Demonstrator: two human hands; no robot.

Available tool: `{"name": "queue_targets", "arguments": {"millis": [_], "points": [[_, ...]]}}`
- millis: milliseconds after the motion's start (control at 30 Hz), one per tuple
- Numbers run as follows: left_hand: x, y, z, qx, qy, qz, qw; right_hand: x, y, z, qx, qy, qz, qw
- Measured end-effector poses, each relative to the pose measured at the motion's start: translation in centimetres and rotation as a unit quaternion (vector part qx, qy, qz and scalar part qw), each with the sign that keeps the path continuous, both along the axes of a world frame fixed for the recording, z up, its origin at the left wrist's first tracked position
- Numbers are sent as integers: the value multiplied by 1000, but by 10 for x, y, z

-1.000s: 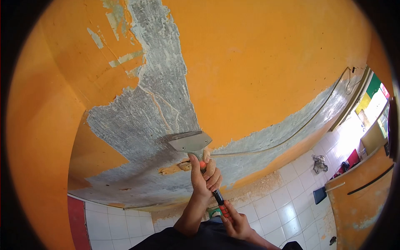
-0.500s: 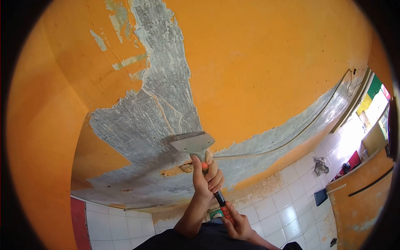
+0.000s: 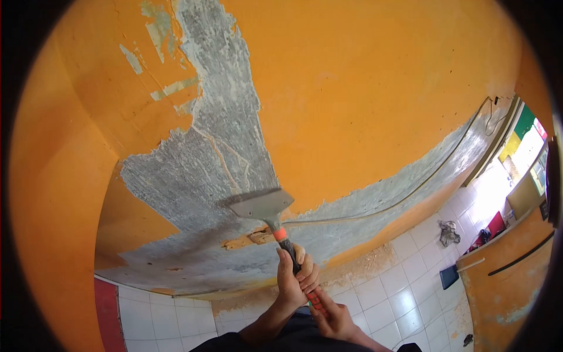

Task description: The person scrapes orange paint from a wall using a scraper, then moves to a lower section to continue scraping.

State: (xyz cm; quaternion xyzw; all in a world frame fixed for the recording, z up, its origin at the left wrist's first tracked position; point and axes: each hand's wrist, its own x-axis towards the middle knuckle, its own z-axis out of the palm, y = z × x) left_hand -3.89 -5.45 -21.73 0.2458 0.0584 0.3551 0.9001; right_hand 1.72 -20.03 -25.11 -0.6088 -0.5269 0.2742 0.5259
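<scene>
Fingers [image 3: 308, 276] of the left hand [image 3: 292, 288] are curled firmly round the black shaft of a long-handled scraper [image 3: 262, 204] with a wide, flat grey head, the thumb lying along the shaft's left side. Just nearer and to the right, the right hand [image 3: 332, 317] is closed round the ridged orange-red grip at the near end, so both hands have hold of the one tool. Farther out from the left hand, the shaft slants left through an orange-red collar [image 3: 280, 234] to the head, which lies over a ragged-edged bare grey patch [image 3: 170, 176] of the bright orange painted wall [image 3: 363, 105]; I cannot tell whether its blurred far edge touches the surface. Close by the collar, on its left, is a rough brown gouge [image 3: 258, 237]. From near the collar, a thin pale cable [image 3: 340, 221] runs off to the far right along a grey strip. Glossy white square tiles [image 3: 370, 295] spread to the right of the hands, with a crumpled grey plastic bag [image 3: 448, 233] and a dark blue rectangular object [image 3: 449, 277] farther right, beside a scuffed orange panel [image 3: 516, 287]. To the near left stands a dark red strip [image 3: 107, 314].
</scene>
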Motion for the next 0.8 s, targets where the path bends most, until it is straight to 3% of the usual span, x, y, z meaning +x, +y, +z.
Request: {"name": "queue_targets", "arguments": {"millis": [100,333,467,633,800], "points": [[3,3,35,-4,-28,-3,1000,0,2,23,-10,2,-1,1000],[3,-3,15,1,34,0,999,0,2,10,45,36,-13,998],[2,-2,7,-5,54,3,999,-3,-4,1,-14,28,-3,1000],[2,0,3,-1,56,3,998,-3,1,-16,48,30,-15,998],[1,4,-6,34,79,17,996,-4,11,-23,37,30,-30,998]]}}
